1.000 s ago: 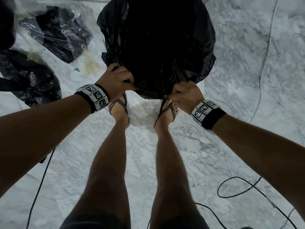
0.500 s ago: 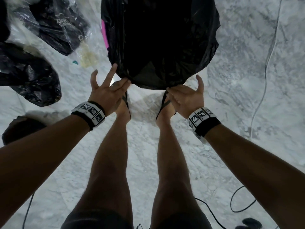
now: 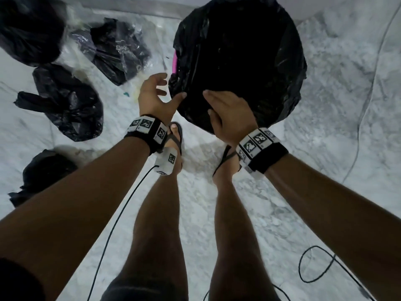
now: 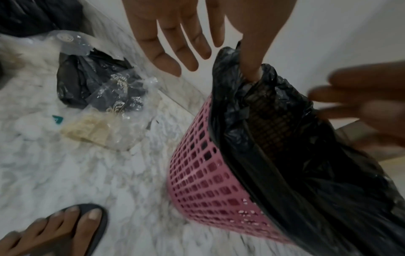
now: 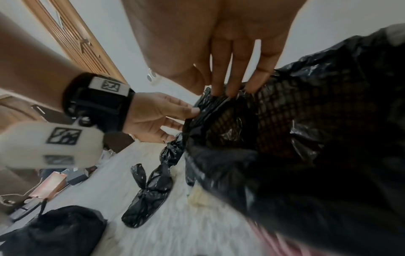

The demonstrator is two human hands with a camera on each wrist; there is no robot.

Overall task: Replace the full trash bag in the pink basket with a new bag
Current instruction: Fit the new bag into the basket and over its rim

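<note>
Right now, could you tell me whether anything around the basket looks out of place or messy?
Yes: tied black bags and a crumpled clear plastic wrapper lie strewn on the marble floor left of the pink basket, with pale scraps beside the wrapper.

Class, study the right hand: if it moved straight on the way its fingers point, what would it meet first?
Probably the new black bag lining the pink basket; the right hand already has fingertips at its folded rim.

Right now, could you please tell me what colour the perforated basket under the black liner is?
Pink. The basket shows best in the left wrist view.
</note>
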